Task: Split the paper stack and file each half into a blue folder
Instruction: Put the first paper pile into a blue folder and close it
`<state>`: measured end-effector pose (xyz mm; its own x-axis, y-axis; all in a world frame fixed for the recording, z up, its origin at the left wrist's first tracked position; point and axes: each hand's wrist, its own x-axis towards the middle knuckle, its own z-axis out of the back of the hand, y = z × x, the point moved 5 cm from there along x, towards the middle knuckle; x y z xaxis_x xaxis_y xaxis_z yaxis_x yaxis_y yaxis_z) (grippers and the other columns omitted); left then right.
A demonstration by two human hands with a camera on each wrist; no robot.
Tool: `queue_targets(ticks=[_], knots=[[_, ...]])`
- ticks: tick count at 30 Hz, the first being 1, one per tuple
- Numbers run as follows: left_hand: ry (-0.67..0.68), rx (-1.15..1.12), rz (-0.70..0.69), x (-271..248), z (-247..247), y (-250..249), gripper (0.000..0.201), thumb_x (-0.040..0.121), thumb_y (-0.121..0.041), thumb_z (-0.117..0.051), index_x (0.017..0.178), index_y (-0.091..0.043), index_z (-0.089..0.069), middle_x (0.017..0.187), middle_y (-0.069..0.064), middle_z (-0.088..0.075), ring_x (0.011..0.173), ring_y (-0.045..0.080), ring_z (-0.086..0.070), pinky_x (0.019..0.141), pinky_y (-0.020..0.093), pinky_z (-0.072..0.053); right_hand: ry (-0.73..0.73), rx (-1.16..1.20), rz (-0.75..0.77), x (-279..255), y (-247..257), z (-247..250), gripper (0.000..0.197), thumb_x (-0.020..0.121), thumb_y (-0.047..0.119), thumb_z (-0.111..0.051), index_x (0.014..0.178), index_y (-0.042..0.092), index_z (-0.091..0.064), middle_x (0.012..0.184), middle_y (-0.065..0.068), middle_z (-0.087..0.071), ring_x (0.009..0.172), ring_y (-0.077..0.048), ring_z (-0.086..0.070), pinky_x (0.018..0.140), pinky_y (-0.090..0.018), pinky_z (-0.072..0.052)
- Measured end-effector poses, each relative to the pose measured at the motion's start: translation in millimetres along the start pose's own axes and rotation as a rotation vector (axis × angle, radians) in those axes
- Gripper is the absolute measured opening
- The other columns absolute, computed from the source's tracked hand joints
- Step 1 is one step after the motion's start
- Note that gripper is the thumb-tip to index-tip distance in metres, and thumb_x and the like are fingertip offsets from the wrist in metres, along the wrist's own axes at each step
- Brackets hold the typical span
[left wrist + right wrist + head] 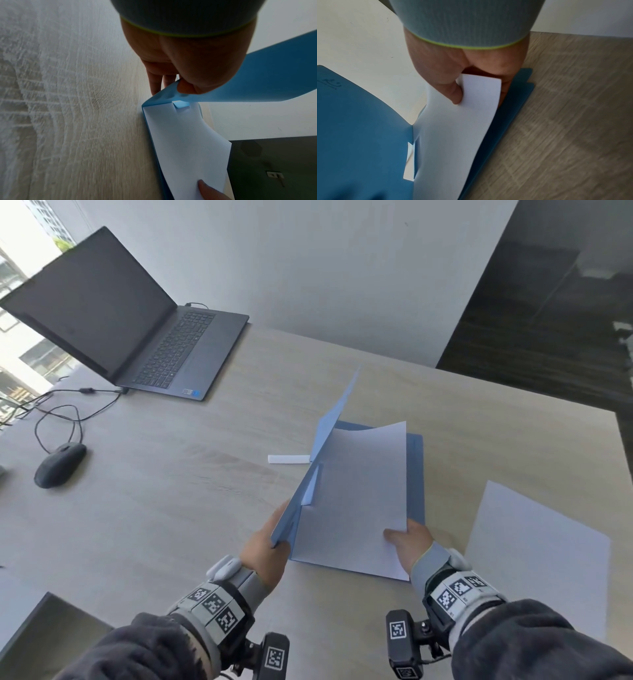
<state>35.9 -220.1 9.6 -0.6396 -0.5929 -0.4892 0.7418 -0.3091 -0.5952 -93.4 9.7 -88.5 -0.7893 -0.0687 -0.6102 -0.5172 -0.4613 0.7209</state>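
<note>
A blue folder [415,474] lies on the wooden table, its cover [291,518] lifted up on the left. My left hand [275,537] pinches the near corner of that cover [257,81], thumb on top and fingers behind, as the left wrist view shows of the hand [171,86]. My right hand [399,537] grips the near right corner of a white paper stack [356,491] that lies slanted inside the folder, far edge curled up. In the right wrist view the thumb presses on the paper [453,135] and the fingers are under it. The other paper stack [534,559] lies to the right.
A second blue edge [529,88] shows under the folder. A white strip [289,459] lies just left of the folder. An open laptop [154,337] stands at the far left, with a black mouse [60,463] and cables beside it. The table's right edge is near the loose stack.
</note>
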Motion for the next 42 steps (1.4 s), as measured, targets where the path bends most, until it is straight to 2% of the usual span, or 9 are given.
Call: queue_targets(ticks=[2, 9, 22, 25, 27, 30, 32, 35, 42], knots=[[0.007, -0.001, 0.020, -2.6, -0.3, -0.3, 0.010, 0.090, 0.000, -0.046, 0.081, 0.002, -0.044, 0.050, -0.006, -0.031, 0.047, 0.012, -0.025, 0.042, 0.023, -0.022, 0.008, 0.008, 0.005, 1.3, 0.8, 0.6, 0.024, 0.085, 0.005, -0.058, 0.107, 0.007, -0.066, 0.099, -0.014, -0.070, 0.094, -0.034, -0.065, 0.089, -0.041, -0.052], [0.036, -0.009, -0.027, -4.9, 2.5, -5.4, 0.029, 0.087, 0.005, -0.043, 0.112, 0.015, -0.052, 0.053, -0.007, -0.030, 0.047, 0.011, -0.027, 0.038, 0.019, -0.023, 0.022, 0.063, 0.030, 6.0, 1.9, 1.1, 0.020, 0.087, 0.000, -0.058, 0.103, 0.010, -0.064, 0.103, -0.017, -0.068, 0.094, -0.032, -0.063, 0.092, -0.040, -0.048], [0.061, -0.020, 0.028, -7.7, 2.3, -3.8, 0.007, 0.090, -0.001, -0.043, 0.090, 0.006, -0.043, 0.054, -0.005, -0.032, 0.047, 0.011, -0.028, 0.036, 0.016, -0.023, -0.002, 0.056, 0.030, 6.6, -2.0, 5.1, 0.022, 0.088, 0.004, -0.059, 0.109, 0.005, -0.064, 0.098, -0.012, -0.066, 0.092, -0.030, -0.061, 0.084, -0.032, -0.045], [0.068, -0.038, 0.031, -7.8, 1.6, -4.1, 0.014, 0.090, 0.000, -0.042, 0.097, 0.012, -0.044, 0.061, 0.022, -0.047, 0.046, 0.010, -0.027, 0.034, 0.016, -0.024, 0.011, 0.027, 0.023, 8.1, -1.4, 1.6, 0.025, 0.088, 0.005, -0.059, 0.112, 0.004, -0.064, 0.100, -0.012, -0.067, 0.097, -0.034, -0.064, 0.091, -0.038, -0.049], [0.078, -0.059, -0.002, -6.6, 0.8, -5.4, 0.025, 0.088, 0.004, -0.041, 0.110, 0.013, -0.052, 0.103, 0.043, -0.054, 0.047, 0.010, -0.031, 0.035, 0.016, -0.027, 0.021, 0.018, 0.014, 9.8, -1.6, -0.2, 0.024, 0.088, 0.005, -0.059, 0.111, 0.005, -0.064, 0.103, -0.015, -0.068, 0.099, -0.036, -0.064, 0.093, -0.042, -0.049], [0.122, -0.038, -0.097, -2.3, -1.1, -3.6, 0.045, 0.086, 0.007, -0.039, 0.127, -0.004, -0.055, 0.122, 0.036, -0.055, 0.084, 0.035, -0.064, 0.065, 0.038, -0.053, 0.030, 0.009, 0.015, 10.1, -1.3, -0.8, 0.015, 0.086, 0.008, -0.062, 0.100, 0.013, -0.063, 0.106, -0.018, -0.070, 0.098, -0.036, -0.066, 0.093, -0.046, -0.052], [0.171, -0.041, -0.167, 4.1, -5.8, 2.8, 0.065, 0.084, 0.007, -0.039, 0.138, -0.027, -0.048, 0.125, 0.023, -0.061, 0.116, 0.039, -0.056, 0.075, 0.037, -0.054, 0.058, -0.034, 0.031, 7.7, 0.2, -0.3, 0.012, 0.085, 0.017, -0.065, 0.096, 0.019, -0.063, 0.102, -0.012, -0.071, 0.094, -0.032, -0.067, 0.090, -0.043, -0.054], [0.232, -0.064, -0.246, 13.7, -15.4, 13.1, 0.075, 0.081, 0.004, -0.039, 0.138, -0.045, -0.041, 0.134, -0.008, -0.057, 0.126, 0.017, -0.052, 0.073, 0.006, -0.040, 0.065, -0.064, 0.035, 4.7, 2.1, 7.8, 0.023, 0.080, 0.037, -0.069, 0.096, 0.022, -0.063, 0.094, -0.001, -0.072, 0.086, -0.025, -0.069, 0.082, -0.043, -0.057], [0.215, -0.019, -0.366, 21.8, -33.6, 18.2, 0.077, 0.073, -0.011, -0.054, 0.142, -0.038, -0.037, 0.144, -0.018, -0.041, 0.122, 0.006, -0.048, 0.089, 0.027, -0.052, -0.007, -0.008, -0.197, -0.7, -7.5, 37.0, 0.034, 0.088, 0.044, -0.049, 0.094, 0.013, -0.061, 0.080, -0.013, -0.064, 0.062, -0.026, -0.060, 0.054, -0.030, -0.050]])
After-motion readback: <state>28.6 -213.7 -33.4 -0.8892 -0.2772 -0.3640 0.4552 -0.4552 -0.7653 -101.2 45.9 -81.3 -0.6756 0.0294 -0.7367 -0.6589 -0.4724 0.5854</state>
